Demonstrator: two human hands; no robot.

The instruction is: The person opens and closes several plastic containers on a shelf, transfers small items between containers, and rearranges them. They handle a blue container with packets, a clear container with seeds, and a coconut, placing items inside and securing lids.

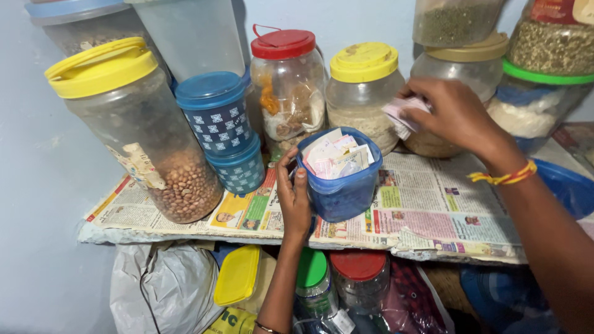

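The left hand [294,201] wraps its grip around the near side of the open blue tub [340,182] of paper slips, steadying it on the newspaper-lined shelf [433,222], while the right hand [455,114] pinches a few slips [402,114] lifted just beyond it, before the yellow-lidded jar [364,93].

A storage shelf against a pale blue wall.

The wall [37,204] is plain and matte, running behind and to the left of the shelf [111,234], whose near edge is rough and chipped. Sheets of printed newspaper [433,216] line the shelf top. Light is soft and even, with dim shadow in the space under the shelf, where a grey plastic bag [161,291] slumps at the left.
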